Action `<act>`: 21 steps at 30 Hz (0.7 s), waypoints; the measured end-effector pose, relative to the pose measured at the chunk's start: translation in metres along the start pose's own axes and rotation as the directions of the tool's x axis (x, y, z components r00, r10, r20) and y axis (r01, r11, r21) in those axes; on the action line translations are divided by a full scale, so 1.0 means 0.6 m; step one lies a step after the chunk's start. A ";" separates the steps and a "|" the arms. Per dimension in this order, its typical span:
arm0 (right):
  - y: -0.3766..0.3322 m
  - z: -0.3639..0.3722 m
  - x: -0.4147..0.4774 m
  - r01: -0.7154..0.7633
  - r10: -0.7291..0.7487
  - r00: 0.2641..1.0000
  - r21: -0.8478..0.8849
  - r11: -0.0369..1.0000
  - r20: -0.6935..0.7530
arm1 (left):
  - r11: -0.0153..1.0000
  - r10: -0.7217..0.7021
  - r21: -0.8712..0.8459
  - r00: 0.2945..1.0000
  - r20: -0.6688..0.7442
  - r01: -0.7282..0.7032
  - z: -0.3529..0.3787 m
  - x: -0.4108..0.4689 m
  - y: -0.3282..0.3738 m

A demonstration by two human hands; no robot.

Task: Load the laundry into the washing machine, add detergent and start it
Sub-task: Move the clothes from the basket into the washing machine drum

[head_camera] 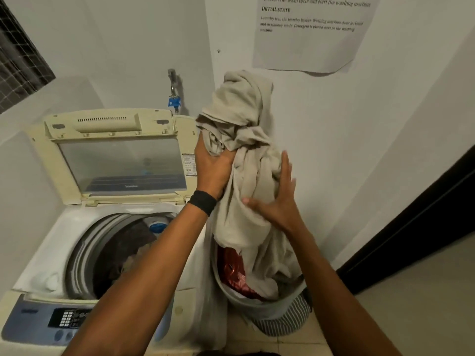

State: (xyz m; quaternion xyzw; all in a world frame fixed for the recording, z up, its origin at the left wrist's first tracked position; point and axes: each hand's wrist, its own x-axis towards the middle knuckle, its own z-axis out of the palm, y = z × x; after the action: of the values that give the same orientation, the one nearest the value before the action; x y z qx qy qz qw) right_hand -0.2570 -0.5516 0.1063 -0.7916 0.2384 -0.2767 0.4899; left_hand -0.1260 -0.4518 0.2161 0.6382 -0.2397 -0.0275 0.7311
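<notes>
I see my left hand gripping a big beige cloth, its fingertips buried in the bunched folds and out of sight, with a black wristband just below it. My right hand lies flat against the cloth lower down, fingers spread and straight; they are motion-blurred, so I cannot tell how firmly they press. The cloth is lifted high against the wall, its lower end trailing down into the laundry basket, which stands on the floor just beside the washing machine. The cloth hides most of the basket's inside; only a red garment shows beside it. The machine's lid stands upright and open. My left forearm crosses the drum, where I make out dark and pale clothes, too dim to tell apart. The control panel is partly covered by my arm and its buttons are too small to read. A paper notice on the wall is cut off at the top edge.
</notes>
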 end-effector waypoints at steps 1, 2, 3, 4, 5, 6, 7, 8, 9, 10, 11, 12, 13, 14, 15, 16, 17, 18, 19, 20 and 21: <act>0.019 0.014 -0.013 -0.074 0.075 0.997 -0.030 0.997 0.034 | 0.999 -0.015 -0.037 1.000 -0.003 0.015 -0.002 0.007 -0.002; 0.037 0.026 -0.029 -0.159 0.160 0.984 -0.021 0.987 0.073 | 0.999 0.005 -0.039 1.000 0.014 -0.005 -0.004 0.010 -0.001; 0.052 0.035 -0.051 -0.273 0.273 0.956 -0.013 0.962 0.106 | 0.999 0.030 -0.024 0.999 0.017 -0.030 -0.004 0.012 -0.003; 0.057 0.037 -0.060 -0.327 0.323 0.932 0.000 0.945 0.163 | 0.999 0.049 0.018 0.999 0.020 -0.049 -0.004 0.012 -0.003; 0.046 0.030 -0.057 -0.325 0.320 0.924 -0.009 0.946 0.211 | 0.998 0.039 0.040 0.999 0.023 -0.040 -0.006 0.012 -0.008; 0.030 0.016 -0.047 -0.278 0.275 0.934 -0.019 0.960 0.230 | 0.998 0.027 0.065 1.000 0.008 -0.027 -0.012 0.015 -0.018; 0.010 -0.007 -0.036 -0.224 0.226 0.953 -0.031 0.974 0.204 | 0.994 0.033 0.108 0.999 -0.021 -0.030 -0.021 0.017 -0.026; -0.013 -0.033 -0.026 -0.141 0.140 0.981 -0.006 0.990 0.137 | 0.980 0.067 0.192 0.996 -0.061 -0.054 -0.034 0.022 -0.034; -0.041 -0.060 -0.018 -0.067 0.066 0.997 0.016 0.998 0.031 | 0.956 0.115 0.279 0.990 -0.087 -0.087 -0.050 0.029 -0.045; -0.066 -0.082 -0.008 0.006 -0.003 0.998 0.039 0.999 -0.071 | 0.924 0.147 0.369 0.985 -0.092 -0.103 -0.065 0.037 -0.057; -0.095 -0.098 0.000 0.079 -0.072 0.987 0.047 0.996 -0.147 | 0.885 0.168 0.451 0.983 -0.077 -0.116 -0.077 0.041 -0.068; -0.122 -0.107 0.008 0.152 -0.137 0.972 0.066 0.986 -0.192 | 0.849 0.166 0.513 0.985 -0.038 -0.123 -0.080 0.038 -0.077; -0.151 -0.108 0.015 0.198 -0.174 0.959 0.088 0.976 -0.226 | 0.826 0.148 0.548 0.989 0.015 -0.132 -0.078 0.032 -0.083; -0.176 -0.100 0.024 0.222 -0.185 0.949 0.124 0.967 -0.256 | 0.814 0.133 0.561 0.988 0.073 -0.151 -0.071 0.024 -0.083; -0.196 -0.087 0.034 0.215 -0.158 0.944 0.177 0.960 -0.289 | 0.816 0.115 0.551 0.983 0.141 -0.174 -0.063 0.016 -0.074; -0.209 -0.071 0.045 0.195 -0.110 0.943 0.257 0.947 -0.314 | 0.836 0.076 0.518 0.973 0.220 -0.183 -0.057 0.009 -0.056; -0.218 -0.058 0.053 0.167 -0.053 0.947 0.347 0.923 -0.316 | 0.864 0.026 0.472 0.951 0.309 -0.177 -0.052 0.000 -0.040; -0.220 -0.048 0.061 0.137 -0.001 0.956 0.444 0.885 -0.292 | 0.898 -0.030 0.413 0.916 0.401 -0.151 -0.054 -0.006 -0.028; -0.219 -0.043 0.068 0.119 0.024 0.964 0.507 0.854 -0.266 | 0.936 -0.100 0.343 0.866 0.491 -0.086 -0.059 -0.012 -0.018; -0.214 -0.041 0.075 0.128 0.009 0.967 0.516 0.847 -0.255 | 0.963 -0.156 0.270 0.810 0.566 -0.003 -0.064 -0.017 -0.016; -0.210 -0.040 0.079 0.145 -0.022 0.969 0.491 0.859 -0.247 | 0.970 -0.176 0.239 0.771 0.613 0.032 -0.069 -0.022 -0.017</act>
State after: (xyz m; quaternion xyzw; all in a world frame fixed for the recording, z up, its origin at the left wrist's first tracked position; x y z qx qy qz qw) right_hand -0.2250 -0.5468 0.2392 -0.6073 0.1785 -0.4415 0.6360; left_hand -0.1189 -0.4109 0.1993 0.6797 -0.4358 -0.2536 0.5328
